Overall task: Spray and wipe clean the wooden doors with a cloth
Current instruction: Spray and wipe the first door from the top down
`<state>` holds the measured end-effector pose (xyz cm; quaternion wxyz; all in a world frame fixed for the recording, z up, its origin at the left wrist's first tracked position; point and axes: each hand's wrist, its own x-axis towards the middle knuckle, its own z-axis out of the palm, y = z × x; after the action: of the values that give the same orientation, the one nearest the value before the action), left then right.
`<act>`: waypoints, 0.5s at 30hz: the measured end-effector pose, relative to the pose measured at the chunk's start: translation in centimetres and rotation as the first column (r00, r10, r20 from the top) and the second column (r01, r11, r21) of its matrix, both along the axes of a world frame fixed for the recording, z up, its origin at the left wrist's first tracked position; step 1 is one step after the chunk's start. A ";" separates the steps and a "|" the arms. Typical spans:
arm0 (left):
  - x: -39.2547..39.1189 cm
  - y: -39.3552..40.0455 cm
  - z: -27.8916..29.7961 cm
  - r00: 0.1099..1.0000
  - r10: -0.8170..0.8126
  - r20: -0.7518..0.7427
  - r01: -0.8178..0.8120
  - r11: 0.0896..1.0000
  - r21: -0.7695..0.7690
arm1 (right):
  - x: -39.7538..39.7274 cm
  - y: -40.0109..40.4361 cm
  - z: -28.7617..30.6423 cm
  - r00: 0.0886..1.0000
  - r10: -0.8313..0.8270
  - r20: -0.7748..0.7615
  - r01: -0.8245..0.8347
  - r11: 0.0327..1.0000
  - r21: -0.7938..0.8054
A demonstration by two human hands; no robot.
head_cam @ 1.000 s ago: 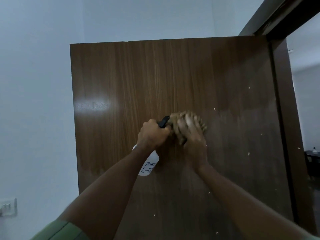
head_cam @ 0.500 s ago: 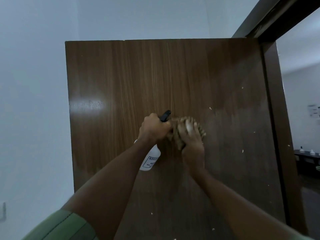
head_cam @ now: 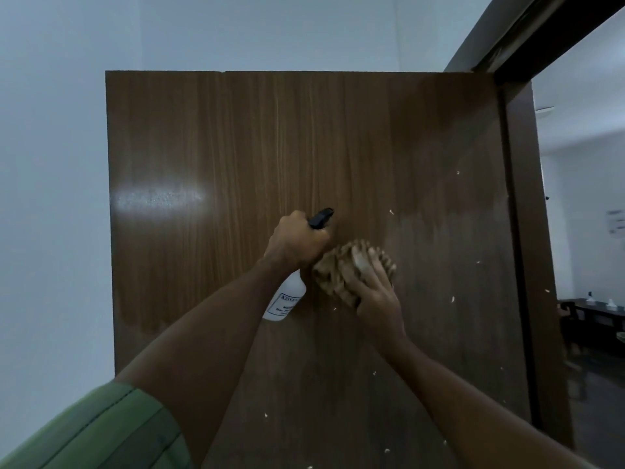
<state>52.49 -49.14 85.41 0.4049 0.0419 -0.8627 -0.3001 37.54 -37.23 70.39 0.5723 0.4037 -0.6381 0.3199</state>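
Head view: right hand (head_cam: 375,292) presses cloth (head_cam: 341,269) against door (head_cam: 372,137).

One wooden door (head_cam: 236,157) stands ahead of the hands. One spray bottle (head_cam: 285,299) sits in the left hand (head_cam: 294,243), and one tan cloth (head_cam: 341,269) lies under the right hand (head_cam: 375,292): two hands in all. One green sleeve (head_cam: 101,431) shows behind the left hand. One dark counter (head_cam: 595,308) stands far to the right of the hands, bearing two small white items too small to identify.
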 end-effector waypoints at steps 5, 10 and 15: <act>-0.8 0.6 0.8 1.000 0.003 -0.023 -0.003 1.000 -0.007 | -2.8 3.9 8.0 1.000 0.031 0.004 -0.031 0.998 0.063; -2.2 2.0 0.0 1.000 -0.001 -0.010 0.001 1.000 -0.005 | -2.6 3.4 9.8 0.990 0.044 0.137 -0.023 0.989 -0.147; -3.6 3.0 -0.3 1.000 -0.006 0.003 0.006 0.999 0.033 | -5.1 6.8 2.4 0.987 0.020 -0.160 0.017 0.973 0.230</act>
<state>48.89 -46.18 85.12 0.4019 0.0466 -0.8584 -0.3153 32.42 -30.41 72.78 0.5711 0.4923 -0.6222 0.2106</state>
